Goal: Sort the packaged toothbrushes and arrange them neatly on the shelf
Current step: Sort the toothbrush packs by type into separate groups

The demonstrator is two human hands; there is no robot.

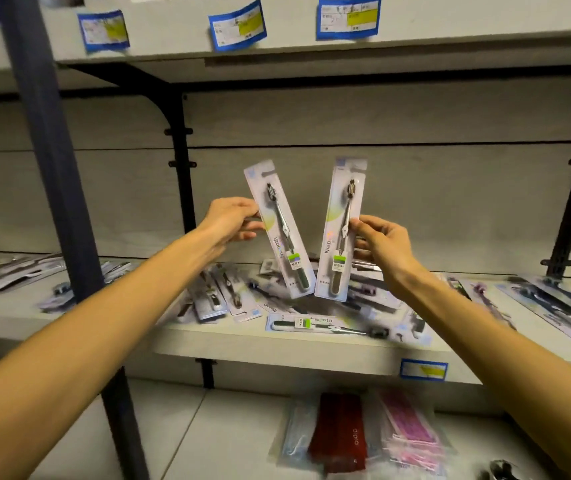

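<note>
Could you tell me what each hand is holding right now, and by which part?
The left hand pinches one toothbrush pack by its left edge, about mid-length. The right hand pinches a second pack by its right edge, mid-length.

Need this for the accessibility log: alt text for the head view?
Left hand and right hand each hold up a toothbrush pack, tilted apart in a V above a messy pile of packs on a shelf.
</note>
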